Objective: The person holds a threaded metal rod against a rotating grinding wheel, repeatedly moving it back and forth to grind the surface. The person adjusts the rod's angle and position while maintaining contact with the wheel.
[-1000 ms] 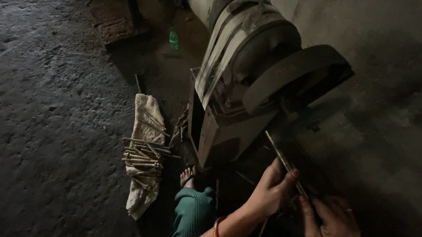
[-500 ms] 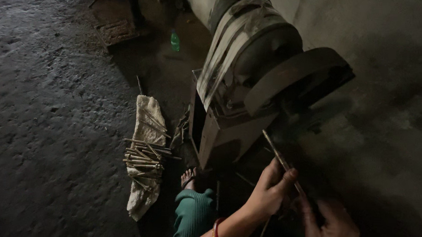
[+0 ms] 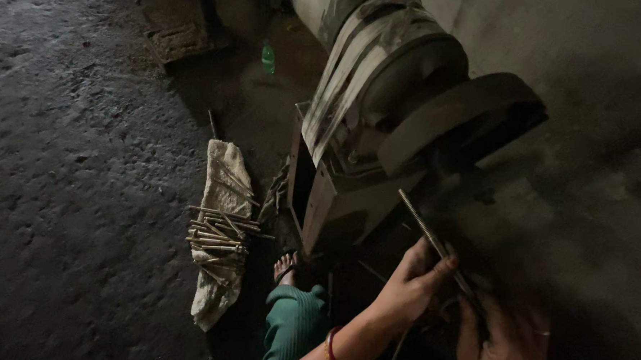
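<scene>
Head view, looking down at a person seated on a dark concrete floor (image 3: 83, 162) beside a belt-driven grinding machine (image 3: 380, 132). Left hand (image 3: 409, 285) has its grip closed round a long thin threaded metal rod (image 3: 430, 235), thumb and fingertips pinching it near mid-length; the rod slants up and to the left, its free tip close below the dark grinding wheel (image 3: 456, 121), and whether tip and wheel touch cannot be told. Right hand (image 3: 504, 343) is blurred and in shadow; its fingers curl about the rod's lower end, so its grip seems closed on the same rod, though the contact is not sharp. A red bangle (image 3: 331, 350) sits on the left wrist. Left of the machine, a pale cloth (image 3: 223, 190) lies on the floor with a heap of similar rods (image 3: 221, 233) across it, well apart from both hands. The person's green trouser leg (image 3: 292, 326) and bare foot (image 3: 286, 266) lie between the cloth and the machine. A green bottle (image 3: 268, 57) stands farther off.

Judgement on technique: the held rod is best steadied by both hands, 1 near the working end and 1 at the tail, and offered lightly to the wheel's face. Fingers should stay well back from the wheel and from the flat drive belt (image 3: 346, 80), and the foot clear of the machine's base.
</scene>
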